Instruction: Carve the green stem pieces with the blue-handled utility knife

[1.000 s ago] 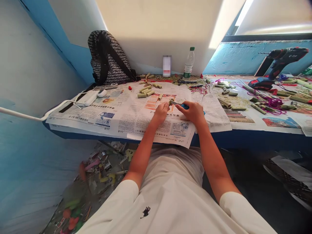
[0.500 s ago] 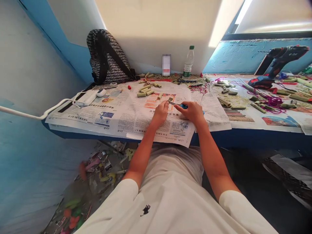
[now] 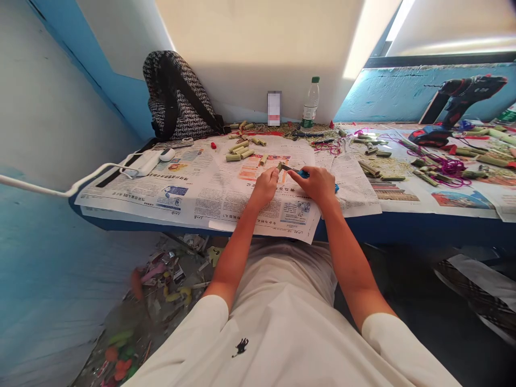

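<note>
My left hand (image 3: 265, 187) is closed on a short green stalk piece (image 3: 279, 166) just above the newspaper (image 3: 193, 188). In my right hand (image 3: 318, 184) I grip a blue-handled knife (image 3: 301, 172); its blade points left and meets the end of that stalk piece. Both hands rest on the newspaper near the middle of the blue table (image 3: 403, 228). Behind them lies a small pile of cut green stalk pieces (image 3: 242, 150).
At the back stand a patterned backpack (image 3: 177, 99) and a water bottle (image 3: 310, 105). A white power strip with cable (image 3: 147, 161) lies at the left. To the right are more stalks, purple string (image 3: 453, 169) and a cordless drill (image 3: 459, 105). Scraps litter the floor (image 3: 161, 279).
Both hands shifted slightly left and away from me; the knife blade has moved closer onto the stalk piece. Everything else stays put.
</note>
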`<state>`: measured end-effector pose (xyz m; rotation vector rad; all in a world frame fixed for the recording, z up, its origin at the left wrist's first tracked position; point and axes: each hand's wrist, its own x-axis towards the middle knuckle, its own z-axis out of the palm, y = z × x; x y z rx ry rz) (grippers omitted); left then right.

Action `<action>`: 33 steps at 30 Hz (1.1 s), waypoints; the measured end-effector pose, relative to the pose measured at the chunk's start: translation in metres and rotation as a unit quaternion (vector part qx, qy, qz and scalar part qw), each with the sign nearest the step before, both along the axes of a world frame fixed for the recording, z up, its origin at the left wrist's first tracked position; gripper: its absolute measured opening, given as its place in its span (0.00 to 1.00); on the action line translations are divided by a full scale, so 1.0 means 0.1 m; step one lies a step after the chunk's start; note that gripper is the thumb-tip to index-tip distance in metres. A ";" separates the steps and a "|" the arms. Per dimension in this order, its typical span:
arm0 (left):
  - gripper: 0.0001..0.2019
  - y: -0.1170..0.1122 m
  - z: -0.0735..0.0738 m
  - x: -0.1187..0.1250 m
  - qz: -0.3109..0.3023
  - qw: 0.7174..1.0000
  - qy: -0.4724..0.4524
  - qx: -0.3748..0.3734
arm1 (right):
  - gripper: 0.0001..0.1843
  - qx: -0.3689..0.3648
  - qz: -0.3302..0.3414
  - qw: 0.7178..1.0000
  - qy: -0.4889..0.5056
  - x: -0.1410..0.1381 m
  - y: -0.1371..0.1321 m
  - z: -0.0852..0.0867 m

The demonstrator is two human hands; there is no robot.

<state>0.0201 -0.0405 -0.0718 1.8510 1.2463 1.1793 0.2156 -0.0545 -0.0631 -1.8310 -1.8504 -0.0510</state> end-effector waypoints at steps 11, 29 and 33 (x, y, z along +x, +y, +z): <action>0.20 0.04 -0.02 0.00 -0.010 1.000 -0.009 -0.022 | 0.39 0.025 -0.095 0.995 0.019 0.03 0.00 0.03; 0.12 0.05 -0.09 -0.01 -0.036 0.999 -0.015 -0.006 | 0.14 -0.012 -0.039 0.997 -0.064 0.04 0.00 -0.01; 0.13 0.04 -0.09 -0.02 -0.070 0.997 0.002 -0.024 | 0.12 -0.036 -0.021 0.996 -0.081 0.03 0.01 -0.01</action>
